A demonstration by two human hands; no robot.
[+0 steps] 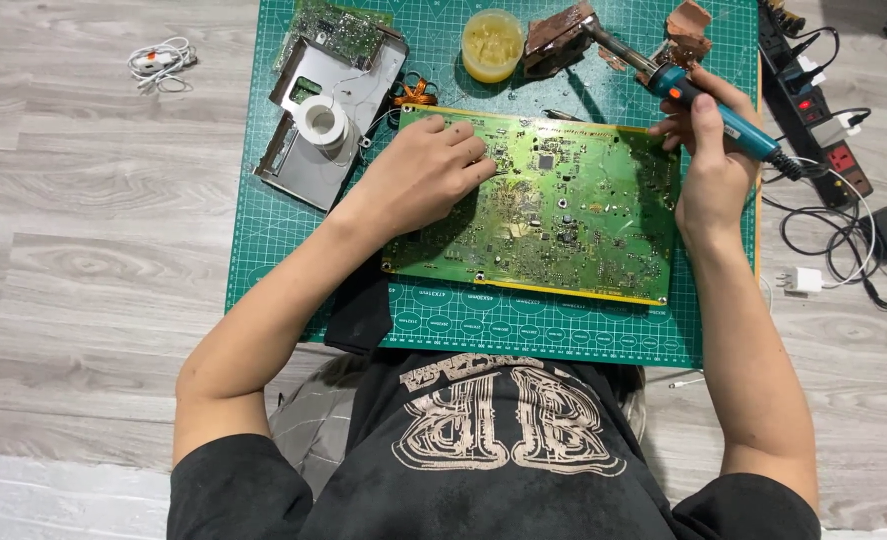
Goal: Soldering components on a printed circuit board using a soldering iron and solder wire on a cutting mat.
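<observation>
left hand [426,172] flat on green circuit board [564,215]; right hand [706,165] clamped around blue soldering iron [709,105].

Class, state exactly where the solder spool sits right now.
In the head view, the solder spool rests on the grey metal plate at the mat's upper left, just left of the left hand.

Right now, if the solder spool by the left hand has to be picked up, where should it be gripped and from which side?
Grip the solder spool across its outer rim, coming straight down from above. It lies flat on the grey metal plate with its hole facing up, so the round sides are free. The left hand is nearest.
</observation>
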